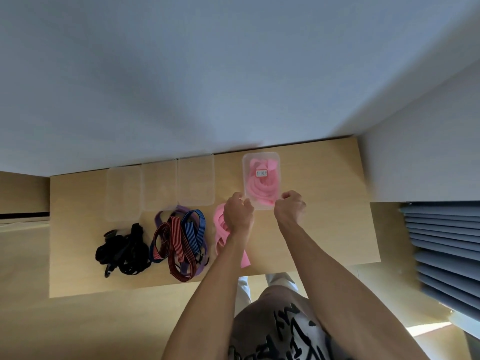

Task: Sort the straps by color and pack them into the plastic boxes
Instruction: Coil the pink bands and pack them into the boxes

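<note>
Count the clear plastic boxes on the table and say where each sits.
4. Three empty boxes stand side by side at the table's far edge; the fourth, holding pink straps, sits apart to their right, between both hands.

1. Clear plastic boxes (pixel 261 181): four on the table (pixel 324 229), one holding coiled pink straps (pixel 261 187), three (pixel 159 187) side by side to its left.
2. Loose strap heaps: three, namely black (pixel 124 252), mixed striped and purple (pixel 181 240), pink (pixel 220 229).
3. Hands: two, left (pixel 238 211) and right (pixel 290 207).
4. Straps inside each tangle cannot be counted.
</note>
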